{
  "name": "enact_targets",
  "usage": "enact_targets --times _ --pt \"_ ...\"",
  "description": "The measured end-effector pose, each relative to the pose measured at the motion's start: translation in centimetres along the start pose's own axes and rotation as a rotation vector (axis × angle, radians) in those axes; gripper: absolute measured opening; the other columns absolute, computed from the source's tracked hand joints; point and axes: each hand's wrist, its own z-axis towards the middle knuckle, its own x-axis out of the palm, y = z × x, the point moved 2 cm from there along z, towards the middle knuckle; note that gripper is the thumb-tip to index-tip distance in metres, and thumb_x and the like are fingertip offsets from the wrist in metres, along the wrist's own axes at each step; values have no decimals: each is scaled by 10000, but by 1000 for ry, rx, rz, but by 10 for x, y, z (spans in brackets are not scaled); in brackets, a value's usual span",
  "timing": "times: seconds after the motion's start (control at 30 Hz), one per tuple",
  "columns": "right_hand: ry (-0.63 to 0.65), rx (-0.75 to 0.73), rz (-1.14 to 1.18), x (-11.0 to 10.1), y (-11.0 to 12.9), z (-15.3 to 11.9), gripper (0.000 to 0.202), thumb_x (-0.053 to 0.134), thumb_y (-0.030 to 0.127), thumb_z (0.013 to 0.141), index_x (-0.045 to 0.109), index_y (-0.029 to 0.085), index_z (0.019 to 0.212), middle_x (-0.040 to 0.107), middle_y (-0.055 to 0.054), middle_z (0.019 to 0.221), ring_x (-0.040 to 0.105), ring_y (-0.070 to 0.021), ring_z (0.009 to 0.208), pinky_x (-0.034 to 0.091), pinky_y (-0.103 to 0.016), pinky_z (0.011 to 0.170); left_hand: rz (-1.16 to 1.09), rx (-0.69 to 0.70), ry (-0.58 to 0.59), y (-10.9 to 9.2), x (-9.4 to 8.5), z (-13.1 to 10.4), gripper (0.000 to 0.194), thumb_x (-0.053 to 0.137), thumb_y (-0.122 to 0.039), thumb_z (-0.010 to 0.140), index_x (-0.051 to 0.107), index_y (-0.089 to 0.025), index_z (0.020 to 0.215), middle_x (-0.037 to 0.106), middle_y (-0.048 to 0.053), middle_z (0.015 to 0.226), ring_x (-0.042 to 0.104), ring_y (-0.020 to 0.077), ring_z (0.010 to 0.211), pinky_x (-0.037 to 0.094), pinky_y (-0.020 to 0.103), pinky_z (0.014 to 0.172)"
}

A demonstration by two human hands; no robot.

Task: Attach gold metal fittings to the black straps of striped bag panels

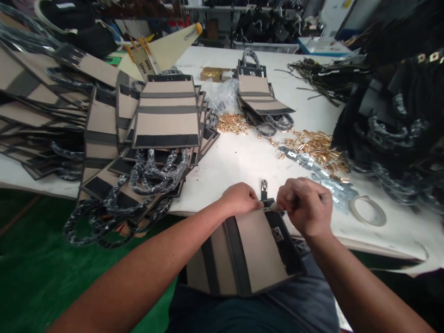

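A beige bag panel with dark stripes (249, 252) lies across my lap and against the edge of the white table (243, 162). My left hand (241, 198) pinches its top edge beside a small black strap tab with a metal clasp (264, 188). My right hand (305, 206) is closed around a small tool with a metal tip (274, 207), pressed at the same spot on the panel's top edge. A small metal fitting (277, 233) sits on the dark band of the panel below my right hand.
A large stack of the same striped panels with wrapped handles (163, 115) fills the left of the table. Gold metal fittings (315, 145) and silver plates (322, 175) lie scattered ahead, a tape roll (367, 210) at right, and dark bags (398, 106) piled far right.
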Motion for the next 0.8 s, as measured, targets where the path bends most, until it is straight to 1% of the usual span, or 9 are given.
enact_targets --times 0.1,0.17,0.33,0.43,0.47,0.53,0.63,0.67,0.8 --pt "12 -82 98 1 16 3 366 730 330 965 631 212 633 489 33 507 448 -142 393 375 -297 395 -24 17 -2 2 1 3 207 786 -425 751 794 -221 716 698 -3 667 627 171 669 384 292 596" --pt "21 -110 101 5 20 2 379 740 353 959 630 215 623 495 30 519 444 -141 401 374 -298 397 -38 36 6 2 2 4 209 788 -411 746 773 -214 678 684 -6 650 615 166 662 371 292 590" --pt "55 -3 -80 11 1 -5 457 685 340 1015 573 220 588 488 26 509 454 -145 439 381 -290 437 -60 15 41 3 1 3 228 773 -405 745 738 -209 634 600 -22 569 562 161 621 343 294 564" --pt "69 -89 31 14 9 -4 398 710 322 991 605 217 622 489 30 511 455 -147 430 390 -291 430 -71 28 29 5 2 4 204 782 -395 742 751 -210 662 646 -19 626 589 162 661 365 285 582" --pt "69 -132 65 15 13 -4 387 726 333 975 614 217 623 492 29 511 452 -147 424 385 -292 421 -74 42 28 6 2 5 205 783 -396 744 752 -209 664 653 -19 636 591 160 667 365 284 583" --pt "70 -144 55 17 13 -5 423 731 379 973 603 221 602 491 24 505 449 -151 423 368 -297 412 -80 61 26 7 2 6 220 779 -396 750 742 -205 648 637 -22 617 580 153 648 352 283 572" --pt "66 5 -53 16 -1 -11 478 663 390 1035 569 224 597 482 21 507 455 -154 443 355 -307 439 -77 51 25 8 3 6 232 773 -390 747 727 -202 617 597 -24 561 561 152 604 333 289 546" --pt "69 25 -67 15 -4 -12 471 653 378 1046 575 222 609 482 21 513 457 -155 452 361 -310 452 -77 46 24 8 3 5 223 771 -390 747 735 -206 627 605 -23 565 571 155 610 341 288 547" --pt "59 -88 -14 6 -8 -14 463 672 408 1042 584 228 625 485 23 530 438 -153 452 349 -312 446 -77 46 6 10 5 6 209 782 -417 747 774 -216 691 684 -13 653 620 169 676 393 287 585"
